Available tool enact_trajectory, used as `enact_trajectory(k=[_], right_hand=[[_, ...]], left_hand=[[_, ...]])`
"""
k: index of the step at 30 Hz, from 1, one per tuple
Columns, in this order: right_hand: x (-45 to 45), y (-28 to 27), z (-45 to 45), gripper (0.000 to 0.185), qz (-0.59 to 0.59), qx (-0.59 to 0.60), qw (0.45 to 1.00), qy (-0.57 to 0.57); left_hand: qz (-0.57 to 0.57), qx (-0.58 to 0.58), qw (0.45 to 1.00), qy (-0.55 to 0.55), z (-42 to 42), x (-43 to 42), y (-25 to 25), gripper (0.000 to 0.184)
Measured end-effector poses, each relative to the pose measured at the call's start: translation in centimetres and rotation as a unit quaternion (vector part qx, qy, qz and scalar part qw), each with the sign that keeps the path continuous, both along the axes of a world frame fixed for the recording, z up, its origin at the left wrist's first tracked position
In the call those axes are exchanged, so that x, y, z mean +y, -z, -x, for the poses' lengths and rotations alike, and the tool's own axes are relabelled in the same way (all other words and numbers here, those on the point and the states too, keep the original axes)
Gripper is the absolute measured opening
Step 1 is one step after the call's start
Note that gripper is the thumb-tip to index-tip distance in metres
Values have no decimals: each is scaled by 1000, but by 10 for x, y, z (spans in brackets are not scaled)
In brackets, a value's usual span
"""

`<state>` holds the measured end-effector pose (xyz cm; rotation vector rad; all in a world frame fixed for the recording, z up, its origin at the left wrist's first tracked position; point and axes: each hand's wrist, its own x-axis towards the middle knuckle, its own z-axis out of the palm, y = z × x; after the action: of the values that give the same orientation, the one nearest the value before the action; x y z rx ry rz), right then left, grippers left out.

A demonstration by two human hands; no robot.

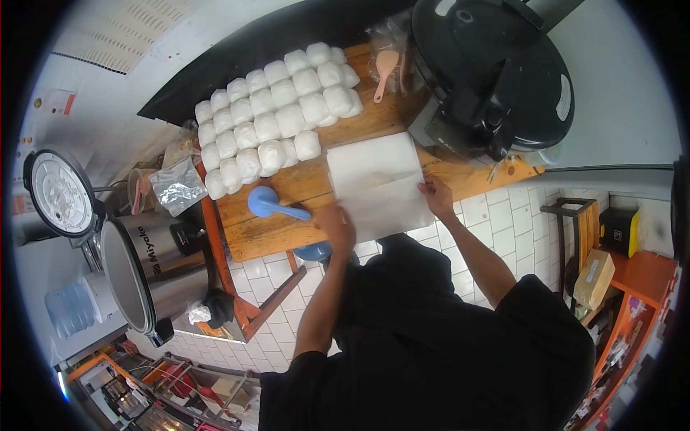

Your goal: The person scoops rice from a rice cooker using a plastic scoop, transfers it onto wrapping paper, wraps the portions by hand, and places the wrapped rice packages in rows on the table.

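Observation:
White sheets of wrapping paper (381, 161) lie on the wooden table, their near part reaching past its front edge. A small pale mound seems to show near the middle of the paper, too faint to name. My left hand (336, 225) is closed on the paper's near left edge, its fingers partly hidden. Along the right edge, my right hand (437, 197) pinches the paper between thumb and fingers. Just left of my left hand rests a blue rice scoop (266, 202), handle toward me. Behind it sit several rows of rounded white wrapped bundles (277, 100), some stacked.
A large black lidded cooker (496, 72) stands at the back right. Beside it lies a pink rice paddle (386, 68) on clear plastic. An open steel Miyako cooker (154, 266) is at the left. A wooden shelf (647, 273) stands on the right, over white floor tiles (514, 223).

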<state>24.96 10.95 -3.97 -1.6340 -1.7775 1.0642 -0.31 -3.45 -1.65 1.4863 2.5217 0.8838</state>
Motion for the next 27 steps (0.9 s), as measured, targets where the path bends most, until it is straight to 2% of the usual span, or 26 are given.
enact_trajectory(k=[1, 2, 3, 5, 8, 10, 12, 16, 18, 19, 21, 22, 23, 24, 27], right_hand=[[1, 2, 0, 30, 2, 0, 1000, -1], [3, 3, 0, 30, -8, -16, 1000, -5], [3, 4, -1, 31, -17, -32, 999, -9], [6, 4, -2, 31, 3, -35, 999, -14], [8, 7, -13, 33, 17, -19, 999, -34], [5, 14, -22, 34, 12, 5, 998, -55], [0, 15, -27, 39, 86, 62, 986, -126], [3, 13, -26, 43, 75, 131, 985, -87], [11, 16, -16, 45, -20, 161, 985, -60], [18, 14, -10, 45, -21, 162, 985, -57], [32, 8, 2, 47, 13, 85, 995, -55], [34, -5, 12, 47, 12, 83, 995, -52], [36, -18, 23, 49, -116, 14, 985, -125], [36, -33, 34, 51, -241, -56, 949, -194], [40, -59, 55, 59, -207, -105, 948, -218]], left_hand=[[66, 2, 983, 171, -4, -1, -13, 30], [129, 5, 933, 335, -9, 0, -22, 38], [131, 5, 934, 334, -17, 3, -24, 38], [60, 54, 921, 382, -33, 16, -24, 54], [92, 111, 921, 362, -36, 25, -7, 62], [96, 99, 925, 354, -38, 28, -6, 61], [98, 89, 929, 346, -36, 29, -8, 60], [111, 84, 930, 341, -37, 29, -9, 59], [111, 80, 929, 343, -36, 28, -9, 59], [124, 82, 928, 342, -36, 30, -10, 59], [135, 82, 925, 344, -37, 33, -11, 59], [138, 73, 927, 342, -37, 34, -11, 59], [142, 63, 928, 340, -37, 35, -11, 59], [142, 64, 927, 342, -37, 36, -14, 59], [136, 72, 928, 338, -36, 39, -19, 59]])
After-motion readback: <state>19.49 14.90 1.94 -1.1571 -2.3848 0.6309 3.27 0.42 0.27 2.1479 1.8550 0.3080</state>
